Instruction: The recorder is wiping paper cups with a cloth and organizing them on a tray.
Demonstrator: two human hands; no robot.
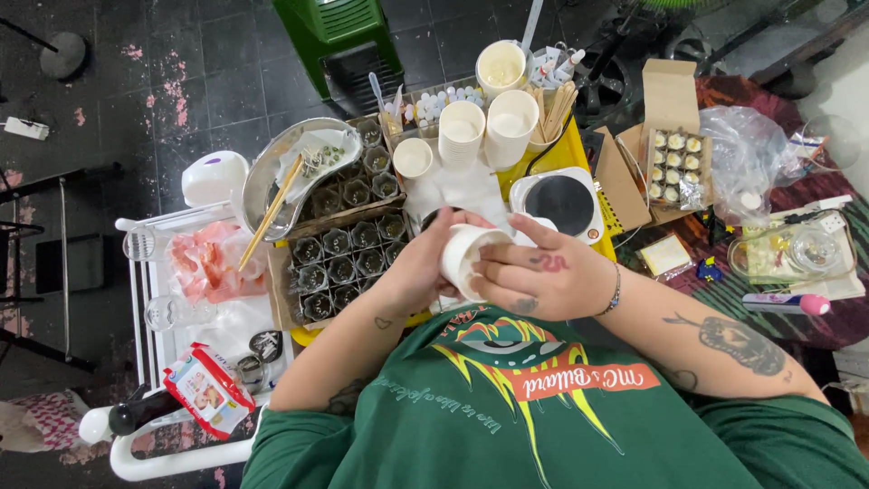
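Note:
A white paper cup point(463, 257) lies on its side between both my hands, close to my chest. My left hand point(419, 270) grips it from the left. My right hand point(541, 272) covers its open end, fingers spread over the rim, with a bracelet at the wrist. Just beyond the hands lies a white cloth or paper point(457, 192) on the yellow table point(570, 149).
A cardboard tray of small dark glass jars point(348, 254) sits to the left, a metal kidney dish point(272, 172) with wooden sticks behind it. Stacked white cups point(484, 127), a small electric hotplate point(557, 201) and an open box of small filled jars point(674, 163) stand further off. A white cart point(181, 362) is lower left.

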